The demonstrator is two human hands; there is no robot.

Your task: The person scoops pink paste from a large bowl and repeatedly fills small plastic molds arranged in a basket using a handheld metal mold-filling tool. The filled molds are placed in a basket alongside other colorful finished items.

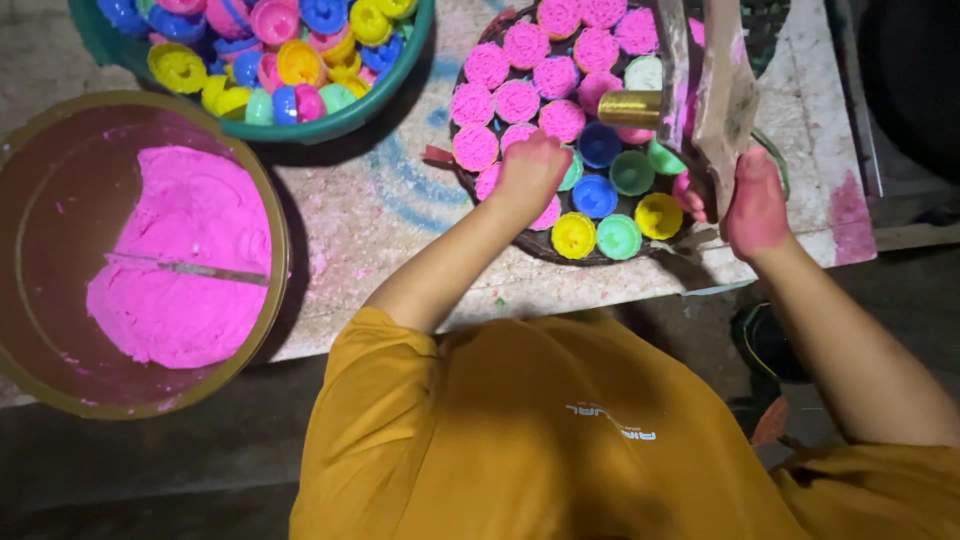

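Right now L hand (527,168) rests fingers-down on the pink-filled cups in the round tray (470,185), grip hidden so can't tell; R hand (755,205), pink-stained, is wrapped round a wooden tool w/ brass head (632,107) hanging over the cups. Risk, imo: that head drops on filled cups or L fingers, denting the paste. No labels or packages seen; brown tub of pink paste (180,260) far left, green basin of empty coloured cups (330,125) up top.

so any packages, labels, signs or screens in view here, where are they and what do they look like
No packages, signs or screens show.
Shirt print: a small pale mark on the mustard-yellow shirt, bottom centre, seen upside down.
The tubs, tray and small cups carry no labels that can be seen.
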